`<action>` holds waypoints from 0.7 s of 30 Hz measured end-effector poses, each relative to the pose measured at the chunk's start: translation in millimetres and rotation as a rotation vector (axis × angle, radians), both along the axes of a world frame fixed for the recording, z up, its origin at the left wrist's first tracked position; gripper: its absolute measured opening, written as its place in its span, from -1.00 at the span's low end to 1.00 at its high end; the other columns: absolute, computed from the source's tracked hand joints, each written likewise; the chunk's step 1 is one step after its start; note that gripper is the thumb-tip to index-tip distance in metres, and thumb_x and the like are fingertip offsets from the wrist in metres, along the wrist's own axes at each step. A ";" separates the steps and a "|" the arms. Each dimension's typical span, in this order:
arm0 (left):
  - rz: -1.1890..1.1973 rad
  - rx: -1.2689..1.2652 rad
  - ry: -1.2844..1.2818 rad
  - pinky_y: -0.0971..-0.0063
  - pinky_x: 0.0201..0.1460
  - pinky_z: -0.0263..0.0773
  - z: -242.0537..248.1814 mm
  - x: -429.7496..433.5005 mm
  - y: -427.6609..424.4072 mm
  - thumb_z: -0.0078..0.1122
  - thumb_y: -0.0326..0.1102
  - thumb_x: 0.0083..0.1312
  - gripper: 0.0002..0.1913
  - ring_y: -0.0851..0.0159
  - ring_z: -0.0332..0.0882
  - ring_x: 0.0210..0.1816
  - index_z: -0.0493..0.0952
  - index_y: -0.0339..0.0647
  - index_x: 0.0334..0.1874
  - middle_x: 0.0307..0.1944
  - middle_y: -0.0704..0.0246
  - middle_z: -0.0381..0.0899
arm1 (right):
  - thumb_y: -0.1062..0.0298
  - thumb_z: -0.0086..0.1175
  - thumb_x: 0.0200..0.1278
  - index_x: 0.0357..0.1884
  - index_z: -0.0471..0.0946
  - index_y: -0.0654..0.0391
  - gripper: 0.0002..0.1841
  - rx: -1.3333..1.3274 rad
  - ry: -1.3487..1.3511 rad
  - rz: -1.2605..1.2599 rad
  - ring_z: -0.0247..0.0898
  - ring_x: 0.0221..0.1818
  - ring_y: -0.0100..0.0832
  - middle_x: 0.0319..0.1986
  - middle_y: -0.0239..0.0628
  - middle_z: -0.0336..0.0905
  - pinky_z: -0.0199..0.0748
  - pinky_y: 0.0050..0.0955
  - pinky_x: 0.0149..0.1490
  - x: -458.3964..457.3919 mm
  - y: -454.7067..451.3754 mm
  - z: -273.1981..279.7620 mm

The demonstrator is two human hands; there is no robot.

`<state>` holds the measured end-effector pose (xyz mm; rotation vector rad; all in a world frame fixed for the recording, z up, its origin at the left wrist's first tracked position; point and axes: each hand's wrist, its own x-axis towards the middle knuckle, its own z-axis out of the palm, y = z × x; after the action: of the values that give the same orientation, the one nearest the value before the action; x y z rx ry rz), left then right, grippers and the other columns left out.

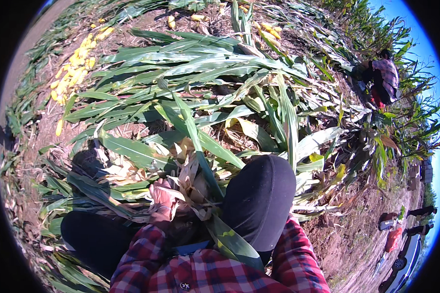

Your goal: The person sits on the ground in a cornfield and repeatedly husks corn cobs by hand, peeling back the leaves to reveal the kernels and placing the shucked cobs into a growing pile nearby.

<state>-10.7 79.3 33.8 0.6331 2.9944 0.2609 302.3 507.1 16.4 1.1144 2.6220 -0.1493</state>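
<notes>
My left hand (162,197) is low between my knees, its fingers curled around dry corn husk (175,195). Just right of it stands an ear of corn (198,188), wrapped in pale papery husk and partly shaded. Long green corn leaves (201,154) cross over this ear, and one broad leaf (234,241) lies against my right knee and shirt. My right hand is hidden behind the raised right knee (260,197); only the sleeve (293,252) and a sliver of skin show. Loose dry husks (123,172) lie beyond my left hand.
Cut corn stalks (205,66) lie in a thick layer ahead. Husked yellow ears (73,73) are heaped at the left, with more (271,31) at the far side. A person (383,78) crouches by standing corn at right. A car (401,262) is farther off.
</notes>
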 end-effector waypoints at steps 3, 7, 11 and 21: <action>0.058 0.002 0.369 0.29 0.06 0.12 -5.6 18.9 -1.4 0.08 -0.08 0.00 -0.75 0.28 0.40 -0.21 0.49 -0.11 -0.42 -0.36 0.36 0.45 | 0.11 -0.09 0.19 -0.11 0.55 0.10 -0.64 -0.245 -0.311 -0.020 0.49 -0.06 -0.18 -0.23 -0.20 0.60 0.35 -0.16 0.05 -53.5 31.0 33.0; 0.070 -0.242 0.142 0.31 0.13 0.11 11.6 35.2 2.2 0.04 -0.09 0.09 -0.79 0.28 0.38 -0.20 0.43 -0.07 -0.41 -0.42 0.39 0.39 | 0.21 -0.04 0.11 -0.39 0.62 0.07 -0.77 0.099 0.063 0.050 0.54 -0.32 -0.07 -0.42 -0.05 0.59 0.48 -0.17 -0.21 -196.6 31.5 106.1; 0.097 0.048 0.094 0.27 0.20 0.11 -12.3 26.2 -0.2 0.09 -0.05 0.06 -0.77 0.23 0.39 -0.18 0.48 -0.06 -0.45 -0.39 0.36 0.43 | 0.18 -0.04 0.10 -0.29 0.61 -0.04 -0.77 -0.195 0.380 0.264 0.51 -0.25 -0.10 -0.38 -0.14 0.58 0.46 -0.23 -0.15 -321.9 0.7 100.0; 0.137 -0.093 -0.142 0.24 0.20 0.11 -35.7 14.1 -5.8 0.13 0.01 0.01 -0.67 0.21 0.41 -0.10 0.54 -0.07 -0.32 -0.31 0.31 0.48 | 0.30 0.01 0.08 0.14 0.35 0.07 -0.50 -0.070 0.525 0.424 0.33 0.09 -0.13 0.11 -0.14 0.32 0.37 -0.32 0.10 -511.1 12.3 71.4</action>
<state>3.4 73.5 -1.8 0.3839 2.8958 0.1647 -208.8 519.4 87.8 0.5189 3.2120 -0.4934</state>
